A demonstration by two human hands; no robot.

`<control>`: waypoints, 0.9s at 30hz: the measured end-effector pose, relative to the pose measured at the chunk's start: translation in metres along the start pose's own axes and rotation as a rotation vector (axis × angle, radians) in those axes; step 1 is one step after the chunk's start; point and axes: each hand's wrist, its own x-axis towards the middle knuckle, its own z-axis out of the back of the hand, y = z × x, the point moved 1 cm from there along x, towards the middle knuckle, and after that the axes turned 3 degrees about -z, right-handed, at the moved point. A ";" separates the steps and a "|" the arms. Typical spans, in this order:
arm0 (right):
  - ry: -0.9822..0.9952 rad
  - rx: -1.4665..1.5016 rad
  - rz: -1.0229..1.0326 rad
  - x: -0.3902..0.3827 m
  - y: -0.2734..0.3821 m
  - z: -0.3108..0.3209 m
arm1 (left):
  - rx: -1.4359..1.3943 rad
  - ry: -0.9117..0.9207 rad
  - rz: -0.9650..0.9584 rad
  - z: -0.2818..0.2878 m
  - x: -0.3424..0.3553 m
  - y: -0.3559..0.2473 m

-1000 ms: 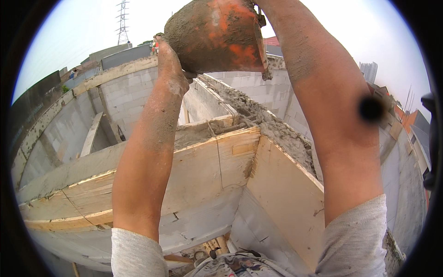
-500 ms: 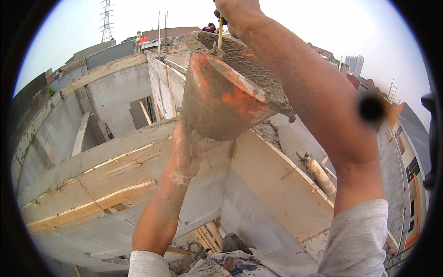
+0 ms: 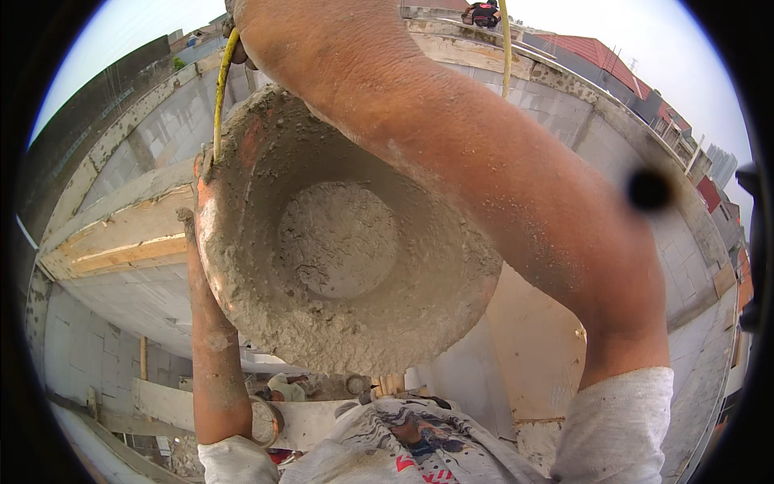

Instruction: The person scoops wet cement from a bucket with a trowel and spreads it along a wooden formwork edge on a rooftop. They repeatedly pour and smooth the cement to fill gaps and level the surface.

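An orange bucket (image 3: 339,242), crusted with wet grey cement, is tipped with its mouth toward me, showing cement residue inside. My right hand (image 3: 250,32) is closed on its yellow handle (image 3: 222,93) at the top, and my right forearm crosses over the bucket. My left hand (image 3: 190,222) is at the bucket's left side, partly hidden behind it; how its fingers sit is unclear.
Block walls (image 3: 544,121) and wooden formwork (image 3: 121,242) surround me. A person (image 3: 485,14) crouches on the far wall top. Far below, another person (image 3: 286,389), planks and buckets (image 3: 266,423) show.
The bucket has turned from side-on, up high, to mouth toward me, closer and lower in the view. My right hand moved left with the handle; my left arm moved left. The view tilted downward.
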 end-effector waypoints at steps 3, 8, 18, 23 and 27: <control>0.050 0.252 0.003 -0.026 0.038 -0.007 | 0.267 0.040 0.078 0.028 -0.019 -0.040; 0.409 0.890 -0.206 -0.074 0.091 -0.040 | 0.670 -0.080 0.238 0.036 -0.046 -0.044; 1.393 0.584 -0.016 -0.128 0.074 -0.041 | 0.505 -0.232 0.479 0.071 -0.084 0.092; 1.357 0.048 -0.306 -0.098 -0.093 0.050 | 0.671 -0.239 0.471 0.102 -0.113 0.182; 1.628 -0.650 -0.712 -0.140 -0.160 0.160 | 0.474 -0.265 0.534 0.144 -0.125 0.205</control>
